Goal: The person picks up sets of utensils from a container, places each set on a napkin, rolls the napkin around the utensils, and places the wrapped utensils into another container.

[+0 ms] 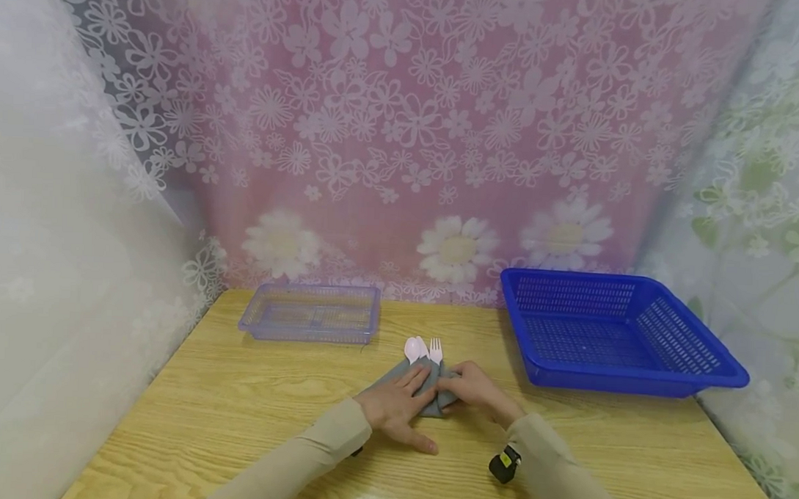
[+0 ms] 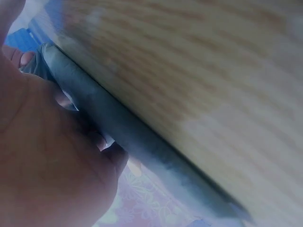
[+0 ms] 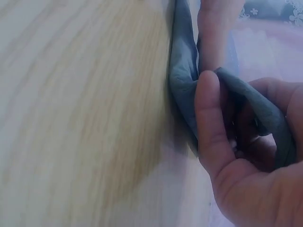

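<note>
A grey cloth napkin (image 1: 436, 409) lies folded on the wooden table. From its far end stick out the heads of a pale pink spoon (image 1: 412, 348), knife (image 1: 423, 346) and fork (image 1: 436, 348); their handles are hidden under the cloth. Across the napkin rests my left hand (image 1: 395, 409), fingers extended and thumb spread toward me. My right hand (image 1: 475, 390) pinches the napkin's right side between thumb and fingers. In the right wrist view, a raised flap of the napkin (image 3: 272, 113) curves around behind the thumb. The left wrist view shows the napkin's edge (image 2: 118, 118) close along the tabletop.
A clear plastic basket (image 1: 310, 337) stands at the back left of the table (image 1: 248, 413). At the back right is a larger blue plastic basket (image 1: 606, 378). Floral curtains (image 1: 403, 132) hang behind the table and on both sides.
</note>
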Action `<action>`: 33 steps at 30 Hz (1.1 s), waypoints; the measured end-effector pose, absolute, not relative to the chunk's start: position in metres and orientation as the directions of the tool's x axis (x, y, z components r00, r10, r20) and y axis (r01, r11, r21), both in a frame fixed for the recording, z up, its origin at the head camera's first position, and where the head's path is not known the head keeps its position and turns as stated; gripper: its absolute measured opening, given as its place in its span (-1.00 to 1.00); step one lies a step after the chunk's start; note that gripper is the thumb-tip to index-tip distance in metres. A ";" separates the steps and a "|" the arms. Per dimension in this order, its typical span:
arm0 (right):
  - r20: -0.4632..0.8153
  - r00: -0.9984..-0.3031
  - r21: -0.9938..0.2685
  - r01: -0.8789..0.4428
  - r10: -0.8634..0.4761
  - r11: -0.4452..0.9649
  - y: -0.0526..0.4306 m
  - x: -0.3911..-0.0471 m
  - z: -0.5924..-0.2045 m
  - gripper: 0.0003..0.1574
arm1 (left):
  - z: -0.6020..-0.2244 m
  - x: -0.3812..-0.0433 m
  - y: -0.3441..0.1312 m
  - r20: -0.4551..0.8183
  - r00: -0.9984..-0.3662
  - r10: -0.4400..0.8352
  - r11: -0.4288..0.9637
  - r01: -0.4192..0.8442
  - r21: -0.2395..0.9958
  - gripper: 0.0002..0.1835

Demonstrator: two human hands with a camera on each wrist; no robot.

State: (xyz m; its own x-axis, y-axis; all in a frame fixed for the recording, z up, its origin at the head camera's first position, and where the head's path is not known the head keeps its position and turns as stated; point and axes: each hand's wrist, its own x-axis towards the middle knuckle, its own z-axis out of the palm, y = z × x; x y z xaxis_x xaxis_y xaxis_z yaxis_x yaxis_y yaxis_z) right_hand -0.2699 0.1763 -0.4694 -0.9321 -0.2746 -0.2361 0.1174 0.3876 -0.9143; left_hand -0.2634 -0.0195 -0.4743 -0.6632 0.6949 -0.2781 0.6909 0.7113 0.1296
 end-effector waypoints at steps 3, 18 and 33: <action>-0.251 -0.921 -0.918 0.128 -0.299 0.376 0.176 -0.271 -0.470 -0.77 | -0.475 -0.264 -0.019 -0.282 -0.661 0.695 0.711 0.692 0.129 0.21; -0.344 -0.885 -0.912 0.235 -0.313 0.338 0.176 -0.276 -0.467 -0.24 | -0.476 -0.271 -0.026 -0.113 -0.709 0.696 0.685 0.609 0.399 0.14; 0.007 -0.930 -0.691 -0.269 -0.367 0.670 0.159 -0.269 -0.471 -0.87 | -0.469 -0.275 -0.033 -0.108 -0.894 0.435 0.507 0.144 0.850 -0.48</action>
State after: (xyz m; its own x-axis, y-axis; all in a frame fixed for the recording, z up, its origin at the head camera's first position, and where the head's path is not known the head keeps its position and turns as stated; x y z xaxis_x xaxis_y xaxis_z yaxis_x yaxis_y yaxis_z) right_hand -0.2687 0.1589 -0.4715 -0.9302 -0.3670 0.0067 -0.2694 0.6703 -0.6915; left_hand -0.2755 -0.0333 -0.4687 -0.8938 0.4353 -0.1083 0.1440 0.5071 0.8498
